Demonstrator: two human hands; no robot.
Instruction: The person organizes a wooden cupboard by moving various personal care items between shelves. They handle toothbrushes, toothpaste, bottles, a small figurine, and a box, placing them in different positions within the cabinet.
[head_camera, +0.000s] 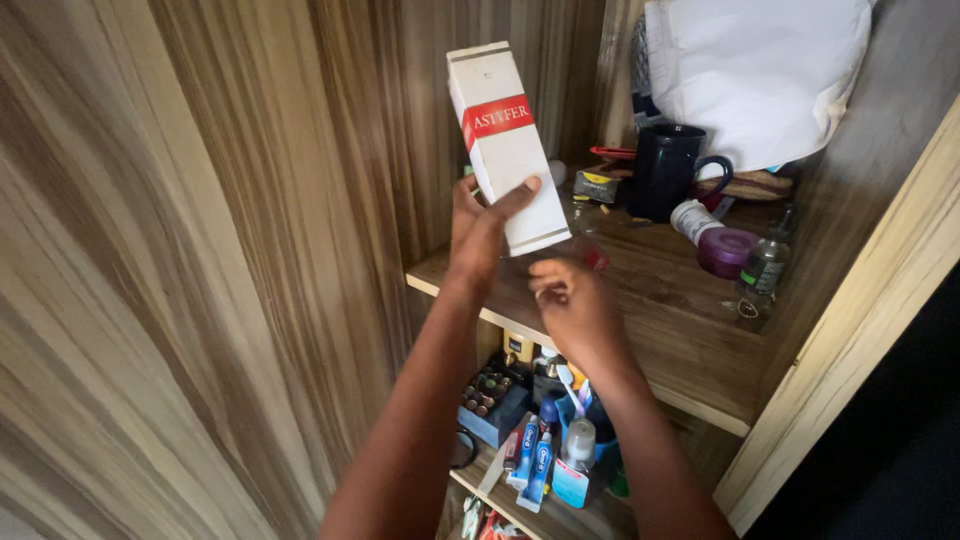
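Note:
My left hand (478, 232) grips a tall white carton (505, 145) with a red band near its top, holding it tilted in front of the upper wooden shelf (690, 350). My right hand (572, 300) is just below the carton's lower end, fingers curled; something small and red shows at its fingertips, too hidden to name. I cannot tell whether it touches the carton.
On the upper shelf stand a dark blue mug (668, 170), a small white jar (692, 219), a purple lid (727, 250), a small clear bottle (765, 265) and a white bag (760, 70). The lower shelf holds toothpaste tubes (530, 460), a blue cup (600, 420) and a dark box (490, 400).

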